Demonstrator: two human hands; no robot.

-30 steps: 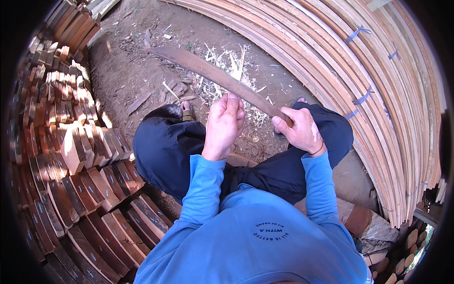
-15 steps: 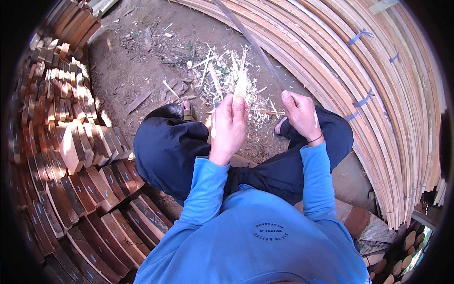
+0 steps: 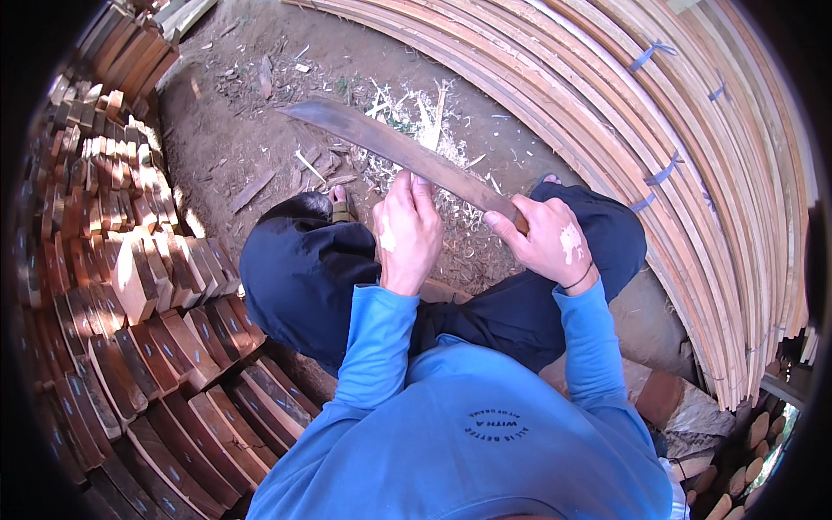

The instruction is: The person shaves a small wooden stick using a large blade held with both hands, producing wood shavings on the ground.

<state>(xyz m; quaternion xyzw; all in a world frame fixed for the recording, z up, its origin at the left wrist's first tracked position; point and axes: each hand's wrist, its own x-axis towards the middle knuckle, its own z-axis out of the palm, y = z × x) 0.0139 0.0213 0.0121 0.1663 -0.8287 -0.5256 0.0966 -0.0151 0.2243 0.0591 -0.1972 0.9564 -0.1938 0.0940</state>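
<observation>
My right hand point(image 3: 550, 236) is closed round the handle end of a machete point(image 3: 386, 143). Its long dark blade slants up to the left, broad side showing, and passes just beyond my left fingertips. In my left hand point(image 3: 407, 230), thumb and fingers are pinched on a pale strip of wood point(image 3: 431, 132). The blade crosses in front of this strip and hides its middle; whether they touch, I cannot tell. Behind it, pale wood shavings point(image 3: 381, 169) are scattered over the ground.
Stacked brown timber pieces point(image 3: 156, 364) rise along the left. On the right, long curved-looking wooden battens point(image 3: 598, 113) lie bundled with blue ties point(image 3: 652, 55). My bent knees point(image 3: 299, 277) spread either side of my hands. Bare earth point(image 3: 217, 121) with chips stretches ahead.
The machete has swung from pointing up and away to lying slantwise across the wood strip, its tip now to the left. My right hand has turned and moved slightly nearer; the left shifted slightly.
</observation>
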